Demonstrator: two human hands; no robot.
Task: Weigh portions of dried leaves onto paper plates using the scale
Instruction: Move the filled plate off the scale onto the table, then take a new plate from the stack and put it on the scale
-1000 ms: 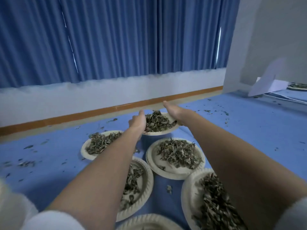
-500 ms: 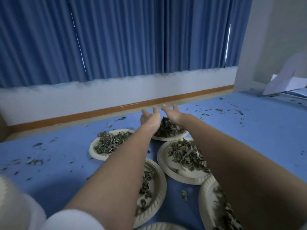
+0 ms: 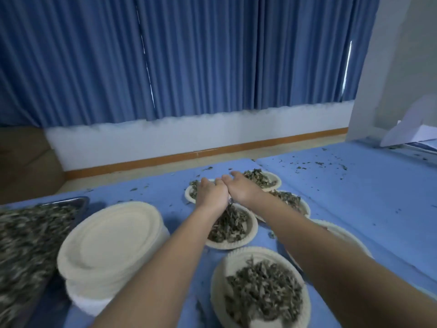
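Blue curtains hang behind the far edge of the blue surface. A metal tray heaped with dried leaves sits at the left edge, blurred. Just beside it, toward the near left, stands a stack of bare paper plates.

Filled plates occupy the middle of the surface: one nearest the near edge carrying a mound of leaves; one beyond it, its load partly hidden by the left forearm; three more toward the far edge; and another largely covered by the right forearm.

The left hand and right hand are extended side by side, touching, above the far plates, backs upward. Whether either grip is apart or clamped on leaves cannot be told. Loose leaf fragments lie scattered toward the far right corner. No scale is in view.
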